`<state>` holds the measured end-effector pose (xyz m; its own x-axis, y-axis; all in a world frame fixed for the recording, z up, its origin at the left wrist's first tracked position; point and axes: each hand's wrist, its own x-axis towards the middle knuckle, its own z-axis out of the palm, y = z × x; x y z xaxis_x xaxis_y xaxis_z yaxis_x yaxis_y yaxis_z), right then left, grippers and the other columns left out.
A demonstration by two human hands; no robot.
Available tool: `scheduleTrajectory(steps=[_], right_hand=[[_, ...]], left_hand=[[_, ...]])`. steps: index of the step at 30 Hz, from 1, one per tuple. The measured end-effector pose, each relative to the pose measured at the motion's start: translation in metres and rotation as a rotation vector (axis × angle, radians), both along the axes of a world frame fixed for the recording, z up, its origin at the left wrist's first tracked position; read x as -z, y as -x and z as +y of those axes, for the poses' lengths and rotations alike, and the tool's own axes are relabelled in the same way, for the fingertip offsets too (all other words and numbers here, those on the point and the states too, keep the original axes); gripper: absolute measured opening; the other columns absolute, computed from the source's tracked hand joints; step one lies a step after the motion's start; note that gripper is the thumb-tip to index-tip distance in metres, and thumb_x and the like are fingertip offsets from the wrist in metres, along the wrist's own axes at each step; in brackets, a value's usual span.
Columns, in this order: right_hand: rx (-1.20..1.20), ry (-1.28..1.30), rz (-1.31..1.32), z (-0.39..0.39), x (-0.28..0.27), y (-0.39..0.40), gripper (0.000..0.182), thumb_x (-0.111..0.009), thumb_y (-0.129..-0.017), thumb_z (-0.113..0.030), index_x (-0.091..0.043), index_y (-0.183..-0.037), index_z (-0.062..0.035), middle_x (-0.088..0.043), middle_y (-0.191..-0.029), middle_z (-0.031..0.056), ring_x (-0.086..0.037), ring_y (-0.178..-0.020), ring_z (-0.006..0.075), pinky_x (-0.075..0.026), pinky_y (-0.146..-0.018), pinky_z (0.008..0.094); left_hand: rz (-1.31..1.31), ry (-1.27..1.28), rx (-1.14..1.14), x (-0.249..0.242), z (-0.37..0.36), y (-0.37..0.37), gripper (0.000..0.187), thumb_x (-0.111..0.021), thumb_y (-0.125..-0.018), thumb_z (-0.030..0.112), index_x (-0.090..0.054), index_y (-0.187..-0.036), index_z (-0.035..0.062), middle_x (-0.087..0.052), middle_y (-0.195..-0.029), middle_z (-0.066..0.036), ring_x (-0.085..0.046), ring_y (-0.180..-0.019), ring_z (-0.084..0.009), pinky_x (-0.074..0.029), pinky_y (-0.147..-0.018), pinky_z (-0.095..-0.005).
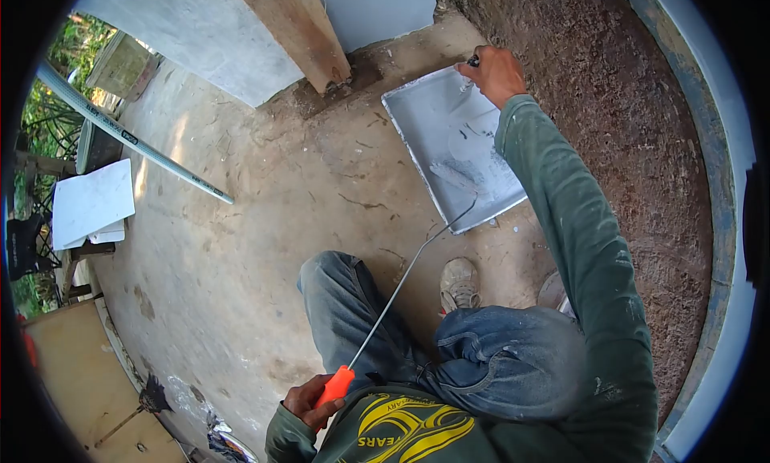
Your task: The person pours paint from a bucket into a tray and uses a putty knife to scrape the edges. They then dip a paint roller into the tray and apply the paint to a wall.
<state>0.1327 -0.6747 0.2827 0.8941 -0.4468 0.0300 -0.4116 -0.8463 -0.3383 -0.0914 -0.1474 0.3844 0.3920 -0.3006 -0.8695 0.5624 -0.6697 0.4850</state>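
Observation:
My left hand (311, 400) is closed round the orange handle (335, 387) of a paint roller. Its long wire frame runs up to the roller head (454, 177), which lies in a white paint tray (481, 213) at the upper right. At the tray's far edge, my right hand (496, 74) grips a small dark-handled tool, its lower end over the tray. White paint marks the tray's floor and my right sleeve.
A wooden post (301, 38) and pale panels (204, 38) stand beyond the tray. Brown rough ground (609, 126) lies right. At left are a grey pipe (152, 150), white sheets (92, 202) and a tan board (88, 383). My shoe (459, 284) is below the tray.

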Motion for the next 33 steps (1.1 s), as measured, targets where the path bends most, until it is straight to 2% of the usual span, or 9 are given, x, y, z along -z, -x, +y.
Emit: scheduleTrajectory(steps=[3,8,15,20,22,24,26,28,33], right_hand=[[0.009,0.084,-0.025,0.003,0.018,0.002,0.041,-0.073,-0.081,-0.036,-0.07,-0.092,0.004,-0.068,-0.09,0.0262,-0.067,-0.09,0.0399,-0.053,-0.082,0.046],[0.074,-0.121,-0.157,-0.006,0.018,-0.006,0.042,-0.074,-0.081,-0.037,-0.07,-0.09,0.0031,-0.068,-0.089,0.0261,-0.066,-0.087,0.0416,-0.052,-0.08,0.0452],[0.035,-0.075,-0.015,-0.01,0.031,0.006,0.042,-0.074,-0.081,-0.037,-0.07,-0.093,0.0026,-0.068,-0.093,0.026,-0.066,-0.089,0.0406,-0.052,-0.081,0.0454],[0.029,-0.087,-0.159,-0.022,0.004,0.026,0.041,-0.072,-0.082,-0.038,-0.07,-0.093,0.0014,-0.069,-0.085,0.0245,-0.067,-0.084,0.0399,-0.052,-0.081,0.0451],[0.102,-0.182,-0.177,-0.026,-0.01,0.06,0.037,-0.071,-0.083,-0.035,-0.069,-0.091,0.0009,-0.069,-0.077,0.0206,-0.069,-0.073,0.0336,-0.054,-0.071,0.0422],[0.228,-0.356,-0.186,-0.031,-0.012,0.105,0.032,-0.069,-0.086,-0.032,-0.068,-0.089,-0.0007,-0.066,-0.067,0.013,-0.067,-0.06,0.0214,-0.053,-0.057,0.0355],[0.333,-0.539,-0.205,-0.052,0.015,0.155,0.028,-0.067,-0.089,-0.031,-0.067,-0.092,-0.0032,-0.061,-0.062,0.0053,-0.06,-0.053,0.0123,-0.049,-0.049,0.0294],[0.466,-0.706,-0.171,-0.077,0.053,0.209,0.025,-0.064,-0.092,-0.031,-0.066,-0.1,-0.0074,-0.058,-0.065,0.0014,-0.056,-0.054,0.0119,-0.048,-0.05,0.0274],[0.682,-1.115,-0.242,-0.084,0.117,0.299,0.02,-0.062,-0.093,-0.027,-0.063,-0.107,-0.0138,-0.057,-0.076,0.0019,-0.057,-0.064,0.0132,-0.051,-0.055,0.0311]], left_hand=[[-0.003,0.012,-0.002,-0.004,-0.007,-0.004,0.049,-0.072,-0.083,0.029,-0.06,-0.121,0.0014,-0.062,-0.073,-0.007,-0.052,-0.051,-0.0114,-0.043,-0.049,-0.0276],[0.003,0.0,0.015,-0.006,-0.005,-0.011,0.049,-0.072,-0.083,0.03,-0.06,-0.121,0.0015,-0.063,-0.074,-0.007,-0.053,-0.052,-0.0119,-0.043,-0.049,-0.0279],[0.007,0.0,0.003,0.0,-0.005,-0.006,0.05,-0.072,-0.082,0.03,-0.06,-0.122,0.0007,-0.062,-0.072,-0.007,-0.054,-0.053,-0.013,-0.044,-0.049,-0.0286],[-0.02,0.013,0.03,0.0,-0.004,-0.004,0.051,-0.071,-0.082,0.03,-0.059,-0.123,0.0006,-0.063,-0.074,-0.008,-0.056,-0.054,-0.0136,-0.045,-0.05,-0.0288],[-0.031,0.022,0.025,-0.001,-0.005,0.0,0.051,-0.07,-0.083,0.029,-0.059,-0.123,0.0007,-0.064,-0.076,-0.008,-0.056,-0.056,-0.0141,-0.046,-0.05,-0.029],[-0.029,0.042,-0.002,-0.005,-0.006,0.005,0.05,-0.07,-0.083,0.028,-0.059,-0.123,0.0001,-0.066,-0.082,-0.01,-0.059,-0.063,-0.0141,-0.048,-0.057,-0.0285],[-0.004,0.04,-0.024,-0.009,-0.005,0.008,0.05,-0.069,-0.083,0.027,-0.058,-0.124,-0.0006,-0.066,-0.084,-0.011,-0.06,-0.067,-0.014,-0.048,-0.062,-0.0282],[0.019,0.044,-0.046,-0.009,-0.005,0.011,0.05,-0.069,-0.084,0.027,-0.058,-0.124,-0.0013,-0.067,-0.085,-0.011,-0.06,-0.071,-0.014,-0.049,-0.067,-0.0278],[0.017,0.117,-0.109,-0.009,-0.008,0.019,0.05,-0.068,-0.086,0.027,-0.056,-0.124,-0.0033,-0.067,-0.091,-0.01,-0.06,-0.083,-0.0129,-0.047,-0.078,-0.0266]])
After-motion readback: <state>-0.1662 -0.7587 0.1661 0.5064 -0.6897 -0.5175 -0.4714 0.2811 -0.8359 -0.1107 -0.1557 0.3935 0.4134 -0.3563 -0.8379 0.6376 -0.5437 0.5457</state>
